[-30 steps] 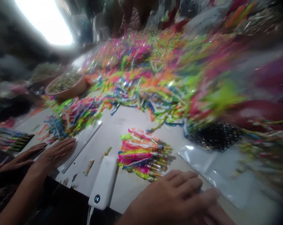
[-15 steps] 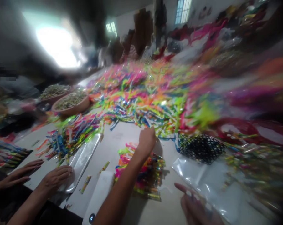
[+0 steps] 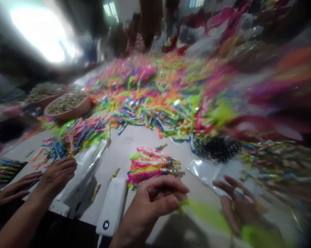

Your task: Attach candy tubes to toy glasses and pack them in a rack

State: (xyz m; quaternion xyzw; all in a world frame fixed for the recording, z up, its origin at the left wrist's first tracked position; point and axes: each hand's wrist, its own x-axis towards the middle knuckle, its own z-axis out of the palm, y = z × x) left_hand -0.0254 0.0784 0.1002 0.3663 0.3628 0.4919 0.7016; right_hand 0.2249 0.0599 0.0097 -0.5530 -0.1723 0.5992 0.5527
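Observation:
My left hand (image 3: 158, 199) is closed in a pinch on the end of a yellow-green strip (image 3: 207, 213), low in the middle of the view. Blurred, the strip runs right toward my right hand (image 3: 239, 201), whose fingers are spread; more yellow-green shows below that palm. Something pale sits on one right finger. Just beyond my left hand lies a bundle of bright streamers with patterned tube ends (image 3: 147, 165). A single small tube (image 3: 160, 147) rests behind the bundle.
A white power bank (image 3: 113, 206) with a lit display stands left of my hand. A co-worker's hands (image 3: 56, 172) are beside a clear plastic sheet at left. A large streamer pile (image 3: 155, 100) fills the back. Plastic bag (image 3: 204, 172) and black mesh (image 3: 217, 148) lie right.
My left hand has come back from the pile's near edge and now holds a yellow-green strip. My right hand has spread its fingers. The co-worker's nearer hand has lifted slightly.

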